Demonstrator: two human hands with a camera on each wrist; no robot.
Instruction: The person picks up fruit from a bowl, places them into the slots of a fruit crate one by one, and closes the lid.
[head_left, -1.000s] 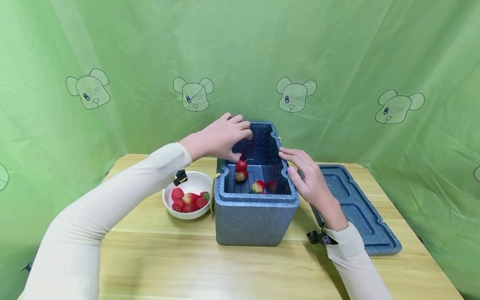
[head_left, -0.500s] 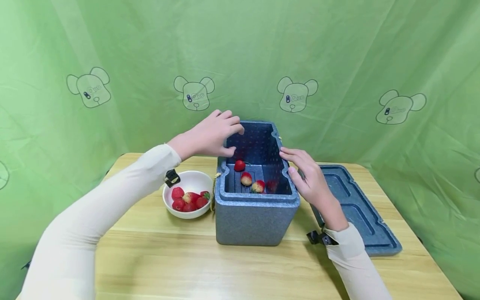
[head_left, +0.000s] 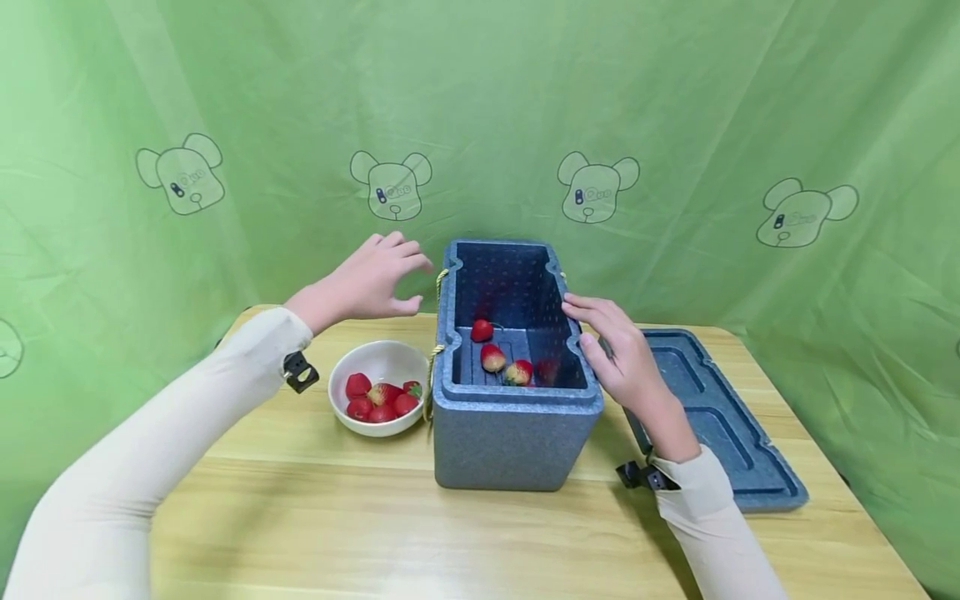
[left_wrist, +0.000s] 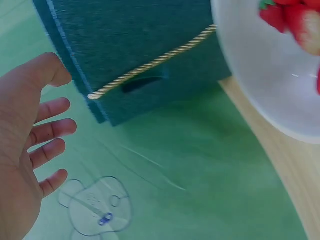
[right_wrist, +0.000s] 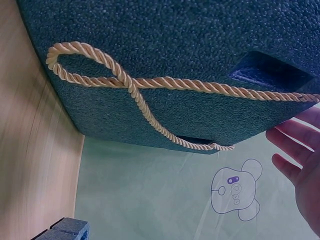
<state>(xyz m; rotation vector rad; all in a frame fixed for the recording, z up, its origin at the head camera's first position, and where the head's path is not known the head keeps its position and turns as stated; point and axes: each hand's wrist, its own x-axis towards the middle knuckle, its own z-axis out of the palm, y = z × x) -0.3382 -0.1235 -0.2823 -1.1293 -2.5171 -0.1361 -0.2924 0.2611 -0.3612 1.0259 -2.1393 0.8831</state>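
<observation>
A dark blue-grey foam box (head_left: 517, 446) stands uncovered on the table, with several red fruits on its floor. One, a cherry (head_left: 482, 331), has a stem; near it lie strawberries (head_left: 492, 358), part red and part pale. My left hand (head_left: 363, 279) hovers left of the box, above and behind a white bowl (head_left: 386, 367) of strawberries (head_left: 381, 400). Its fingers are relaxed and apart, holding nothing, as the left wrist view (left_wrist: 30, 135) also shows. My right hand (head_left: 618, 350) rests its fingers on the box's right rim.
The box's lid (head_left: 712, 417) lies on the table (head_left: 322, 517) to the right, partly behind my right forearm. Gold cord handles (right_wrist: 150, 82) hang at the box's sides. A green curtain (head_left: 480, 100) with bear-head outlines stands behind the table.
My left hand has drawn back leftward from over the box to beside it. The cherry and a strawberry, stacked close together earlier, now lie apart inside. My right hand stays on the rim.
</observation>
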